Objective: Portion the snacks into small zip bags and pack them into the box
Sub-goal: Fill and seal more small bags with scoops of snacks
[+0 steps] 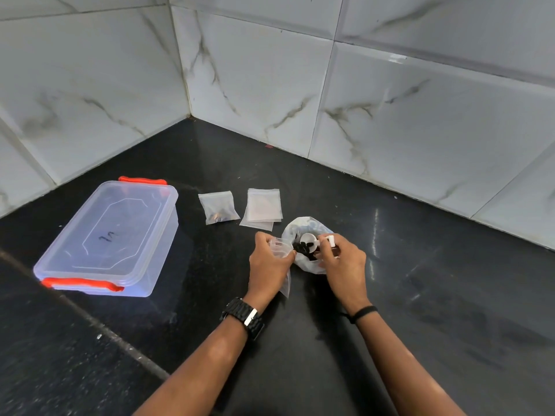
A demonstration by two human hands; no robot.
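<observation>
Hands mid-scoop: left hand (267, 261) pinches limp small zip bag (280, 249) at its mouth, right hand (342, 259) grips white scoop (309, 240) over snack bag (309, 256) (flimsy, slippery film, likely best held by the rim), closed box (108, 235) well left.

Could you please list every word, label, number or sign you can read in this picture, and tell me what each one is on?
No text here reads with certainty.
Dark handwritten marks on the lid of the clear plastic box, roughly like "7A": too sketchy to read for sure.
The filled zip bag, the stack of empty zip bags and the watch show no legible print.
</observation>
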